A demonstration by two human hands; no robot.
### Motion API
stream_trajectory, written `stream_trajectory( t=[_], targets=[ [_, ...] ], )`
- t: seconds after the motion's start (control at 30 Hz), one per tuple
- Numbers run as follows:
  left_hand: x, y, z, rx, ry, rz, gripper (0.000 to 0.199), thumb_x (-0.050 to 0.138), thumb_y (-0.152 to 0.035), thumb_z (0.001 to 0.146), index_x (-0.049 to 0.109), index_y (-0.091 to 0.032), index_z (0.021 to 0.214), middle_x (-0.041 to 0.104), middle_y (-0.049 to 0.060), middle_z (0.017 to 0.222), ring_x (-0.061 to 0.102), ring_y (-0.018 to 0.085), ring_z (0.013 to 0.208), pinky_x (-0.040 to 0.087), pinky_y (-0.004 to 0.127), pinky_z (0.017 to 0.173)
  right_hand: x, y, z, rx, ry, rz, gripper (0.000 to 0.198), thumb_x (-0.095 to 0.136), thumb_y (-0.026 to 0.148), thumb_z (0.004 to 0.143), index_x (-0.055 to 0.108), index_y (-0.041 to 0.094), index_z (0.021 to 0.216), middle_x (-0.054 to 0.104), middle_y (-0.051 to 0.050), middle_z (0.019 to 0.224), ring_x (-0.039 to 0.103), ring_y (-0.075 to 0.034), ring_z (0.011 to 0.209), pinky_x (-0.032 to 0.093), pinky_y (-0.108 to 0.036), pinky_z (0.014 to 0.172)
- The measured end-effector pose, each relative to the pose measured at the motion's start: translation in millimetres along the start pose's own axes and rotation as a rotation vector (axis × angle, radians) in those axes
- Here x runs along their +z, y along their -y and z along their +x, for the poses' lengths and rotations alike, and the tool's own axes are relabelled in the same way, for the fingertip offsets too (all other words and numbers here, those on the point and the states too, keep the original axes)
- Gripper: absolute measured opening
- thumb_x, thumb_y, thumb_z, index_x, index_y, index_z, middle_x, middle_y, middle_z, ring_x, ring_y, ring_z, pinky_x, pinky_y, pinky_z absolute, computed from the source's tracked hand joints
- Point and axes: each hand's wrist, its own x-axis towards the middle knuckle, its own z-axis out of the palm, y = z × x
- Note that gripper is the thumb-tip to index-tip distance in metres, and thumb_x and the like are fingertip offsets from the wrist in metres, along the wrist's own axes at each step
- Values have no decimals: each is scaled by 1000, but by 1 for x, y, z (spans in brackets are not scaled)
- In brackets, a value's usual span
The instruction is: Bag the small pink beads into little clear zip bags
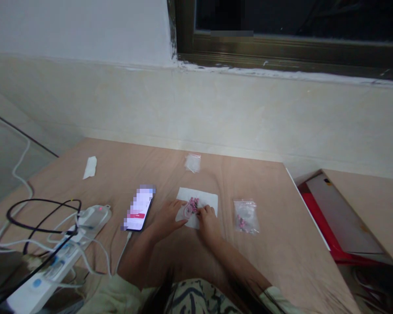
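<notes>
A square of white paper (210, 199) lies on the table with a small heap of pink and dark beads (193, 204) on it. Beside the heap, towards my left hand, is a thin pinkish loop (187, 211), perhaps of cord. My left hand (167, 219) rests at the paper's left edge, thumb and fingers apart around the loop. Over the paper's right part, my right hand (210, 221) has its fingers bent and drawn together at the edge of the beads. Whatever is between those fingertips is too small to make out.
Right of the paper lies a clear zip bag (248, 216) with some pink beads; another clear bag (193, 163) is behind. A lit phone (140, 209) with a cable lies left. A power strip (94, 218) with tangled cords fills the left front. A white scrap (90, 167) lies behind.
</notes>
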Motion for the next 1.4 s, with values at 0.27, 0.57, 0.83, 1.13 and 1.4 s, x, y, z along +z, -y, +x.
stream_trajectory(
  t=[0.27, 0.57, 0.83, 1.13, 1.4],
  targets=[
    [8, -6, -7, -14, -26, 1, 44, 58, -25, 67, 46, -19, 109, 55, 9, 108, 47, 25, 102, 34, 41, 89, -20, 38, 0, -55, -52, 331, 7, 47, 18, 75, 54, 18, 74, 52, -4, 76, 47, -17, 78, 39, -30, 72],
    [-1, -2, -3, -26, -34, 45, 43, 58, -27, 68, 47, -16, 107, 54, 11, 108, 48, 25, 101, 35, 41, 88, -2, 6, 8, 110, -103, 157, 15, 45, 16, 73, 54, 17, 84, 51, -9, 86, 48, -20, 81, 39, -32, 72],
    [3, 4, 1, -2, -43, 69, 46, 58, -27, 67, 46, -13, 109, 54, 11, 109, 47, 25, 103, 35, 40, 89, 7, -7, 7, 91, -90, 166, 18, 39, 10, 73, 56, 17, 74, 54, -8, 79, 50, -19, 78, 39, -30, 70],
    [13, 4, -1, 18, -37, 60, 47, 60, -25, 65, 45, -15, 108, 54, 9, 108, 47, 25, 103, 34, 42, 88, -19, 35, 8, 167, -79, 660, 15, 54, 23, 67, 51, 18, 81, 58, 0, 72, 51, -13, 59, 40, -24, 55],
    [5, 1, 0, -13, -45, 80, 44, 59, -26, 66, 46, -14, 107, 55, 11, 107, 48, 25, 101, 35, 41, 88, 0, 2, 6, 156, -173, 189, 6, 52, 18, 68, 57, 16, 71, 57, -8, 77, 50, -20, 76, 38, -31, 68]
  ],
)
